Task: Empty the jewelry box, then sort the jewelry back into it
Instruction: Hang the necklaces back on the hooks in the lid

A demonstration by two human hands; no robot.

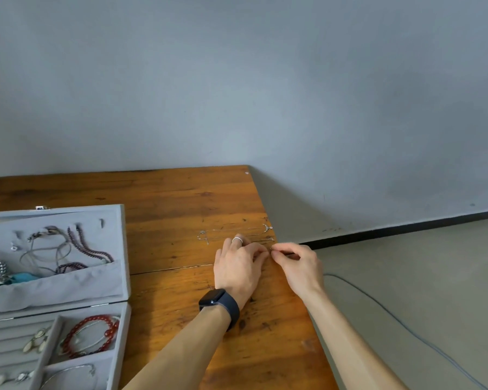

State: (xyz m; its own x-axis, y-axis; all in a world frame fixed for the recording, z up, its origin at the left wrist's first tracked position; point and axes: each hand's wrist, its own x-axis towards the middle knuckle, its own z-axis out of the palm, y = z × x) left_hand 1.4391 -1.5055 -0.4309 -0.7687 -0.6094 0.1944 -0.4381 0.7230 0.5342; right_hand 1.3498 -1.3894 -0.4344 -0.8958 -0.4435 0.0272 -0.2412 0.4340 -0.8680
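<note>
Left hand [238,266]: fingers pinched on thin silver chain necklace [271,248], centre of frame.
Right hand [299,264]: pinching same necklace.

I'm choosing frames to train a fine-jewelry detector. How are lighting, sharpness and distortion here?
Head view: soft, even light, faint shadows under the left hand and right hand; mild sheen on the wooden table near the bottom; wide-angle lens bows the table's far edge; jewelry box cropped at the left; silver chains barely resolve against the grain.
</note>
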